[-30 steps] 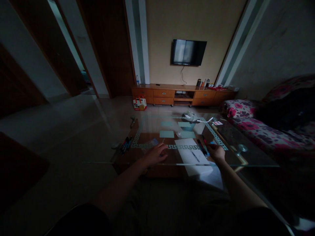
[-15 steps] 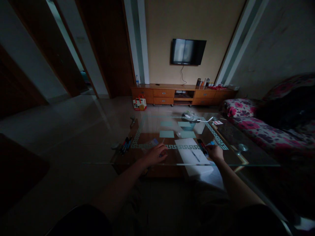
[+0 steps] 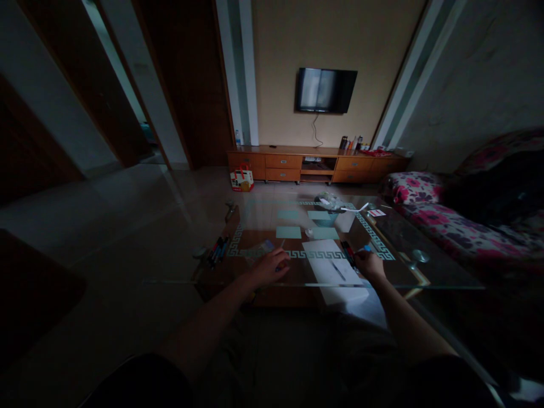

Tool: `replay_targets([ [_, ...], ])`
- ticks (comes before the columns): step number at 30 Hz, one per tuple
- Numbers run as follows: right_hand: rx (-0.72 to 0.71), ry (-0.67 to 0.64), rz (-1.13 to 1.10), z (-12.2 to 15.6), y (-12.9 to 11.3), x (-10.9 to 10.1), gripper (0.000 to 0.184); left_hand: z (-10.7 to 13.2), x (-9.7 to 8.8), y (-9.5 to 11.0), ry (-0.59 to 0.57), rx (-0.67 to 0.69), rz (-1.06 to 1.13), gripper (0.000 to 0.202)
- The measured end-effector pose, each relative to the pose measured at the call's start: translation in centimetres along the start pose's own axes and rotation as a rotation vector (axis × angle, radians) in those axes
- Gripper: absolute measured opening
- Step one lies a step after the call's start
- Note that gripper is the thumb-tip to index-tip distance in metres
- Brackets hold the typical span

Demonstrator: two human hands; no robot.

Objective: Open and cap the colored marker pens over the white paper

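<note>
Looking partway imo: slim dark-and-blue markers [image 3: 218, 253] grouped left, slim red-and-black bunch [image 3: 348, 251] right, what remains idk. Right hand [image 3: 369, 265] + left hand [image 3: 268, 268]: fingers curled, can't tell grip.

Open glass tabletop [image 3: 300, 272] lay between the left hand [image 3: 266, 268] and the pen [image 3: 339, 271]. Markers [image 3: 349, 253] crowded the right hand [image 3: 370, 264] on its inner side; a marker cluster [image 3: 218, 251] obstructed the left end.

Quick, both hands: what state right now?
Left hand: partly curled; cannot tell whether it holds anything.
Right hand: curled beside the markers; cannot tell whether it grips one.
</note>
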State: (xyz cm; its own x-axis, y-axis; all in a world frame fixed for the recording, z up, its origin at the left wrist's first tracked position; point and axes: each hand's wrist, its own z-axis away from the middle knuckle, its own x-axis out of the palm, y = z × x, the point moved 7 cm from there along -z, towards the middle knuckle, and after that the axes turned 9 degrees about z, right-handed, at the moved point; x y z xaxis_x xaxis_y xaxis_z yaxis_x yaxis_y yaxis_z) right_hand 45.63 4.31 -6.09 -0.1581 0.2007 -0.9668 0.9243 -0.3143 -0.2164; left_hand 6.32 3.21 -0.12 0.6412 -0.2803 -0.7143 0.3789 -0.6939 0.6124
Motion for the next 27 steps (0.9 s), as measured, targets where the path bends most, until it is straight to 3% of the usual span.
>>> replay_targets([
  [10,0.007,0.026,-0.014,-0.2,0.3,0.3,0.029,0.0,0.0,0.0,-0.009,-0.016,0.003,0.022],
  [15,0.028,0.072,-0.017,-0.1,0.4,-0.1,0.036,-0.1,-0.6,-1.3,0.052,-0.068,-0.086,0.023],
  [20,0.005,0.229,-0.018,0.3,-0.2,-1.4,0.042,0.8,-4.1,-5.2,0.258,-0.287,-0.256,0.020],
  [23,-0.039,0.317,-0.027,0.7,-1.2,-2.4,0.040,3.0,-7.2,-7.7,0.383,-0.511,-0.452,0.027],
  [27,-0.110,0.330,-0.056,1.3,-2.7,-3.2,0.036,6.2,-10.2,-9.7,0.458,-0.717,-0.629,0.034],
])
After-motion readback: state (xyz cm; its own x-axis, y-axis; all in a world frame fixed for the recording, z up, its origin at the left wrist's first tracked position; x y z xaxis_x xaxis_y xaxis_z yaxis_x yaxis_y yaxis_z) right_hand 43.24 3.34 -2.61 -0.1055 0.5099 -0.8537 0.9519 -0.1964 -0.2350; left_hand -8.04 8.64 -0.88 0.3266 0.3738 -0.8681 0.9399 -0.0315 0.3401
